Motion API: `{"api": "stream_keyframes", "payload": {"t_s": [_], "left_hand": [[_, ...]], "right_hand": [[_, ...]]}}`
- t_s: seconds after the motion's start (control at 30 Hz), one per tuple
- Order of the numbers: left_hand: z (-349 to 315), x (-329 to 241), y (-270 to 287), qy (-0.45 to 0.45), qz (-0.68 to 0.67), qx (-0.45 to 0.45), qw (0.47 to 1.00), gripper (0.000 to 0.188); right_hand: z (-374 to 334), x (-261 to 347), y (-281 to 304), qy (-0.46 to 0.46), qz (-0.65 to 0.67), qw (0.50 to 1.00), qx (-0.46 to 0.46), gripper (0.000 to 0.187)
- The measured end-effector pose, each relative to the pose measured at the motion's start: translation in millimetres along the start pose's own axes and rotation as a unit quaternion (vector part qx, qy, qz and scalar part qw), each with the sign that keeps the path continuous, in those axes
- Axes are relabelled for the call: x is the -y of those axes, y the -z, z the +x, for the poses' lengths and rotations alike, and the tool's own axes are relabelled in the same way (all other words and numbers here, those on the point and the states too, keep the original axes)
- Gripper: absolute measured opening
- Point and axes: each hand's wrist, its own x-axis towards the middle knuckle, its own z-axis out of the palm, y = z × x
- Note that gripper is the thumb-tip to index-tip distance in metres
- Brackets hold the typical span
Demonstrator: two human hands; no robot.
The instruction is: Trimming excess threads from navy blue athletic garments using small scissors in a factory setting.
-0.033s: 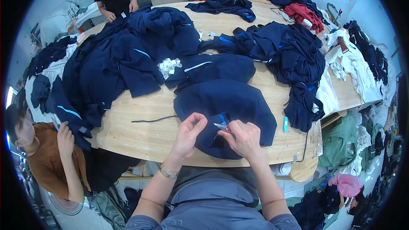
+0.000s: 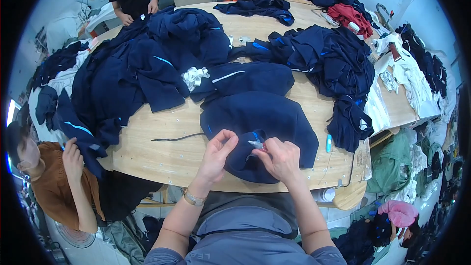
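1. Fabric of a navy garment (image 2: 260,122) is spread on the near edge of the wooden table (image 2: 162,159), and a fold of it is pinched up by the left hand (image 2: 218,154), whose fingers are closed on the cloth.
2. A small thread snipper (image 2: 257,144) with a red grip is clasped in the right hand (image 2: 282,159), its tips set at the raised fold; sound cloth could be nicked if the blades are closed too deep.
3. The pinching fingertips lie just beside the blades, so a finger could be caught if the fold slips.
4. The garment hangs slightly over the table edge and could be dragged off by a hard pull.
5. A loose black cord (image 2: 176,138) lies near the left hand and could be swept along with the cloth.
6. Heaped navy clothing (image 2: 147,68) lies close behind, so pieces could be mixed up.
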Motion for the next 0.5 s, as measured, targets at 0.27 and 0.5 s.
{"api": "stream_keyframes", "payload": {"t_s": [0.27, 0.5], "left_hand": [[2.7, 3.2, 6.5, 0.025, -0.042, -0.012, 0.999, 0.006], [4.3, 0.2, 11.0, 0.056, -0.068, -0.029, 0.996, 0.005]], "right_hand": [[-6.2, -6.2, -4.7, -0.211, 0.208, 0.955, -0.019, 0.029], [-10.9, -15.7, -23.2, -0.270, 0.316, 0.908, -0.059, 0.034]]}}
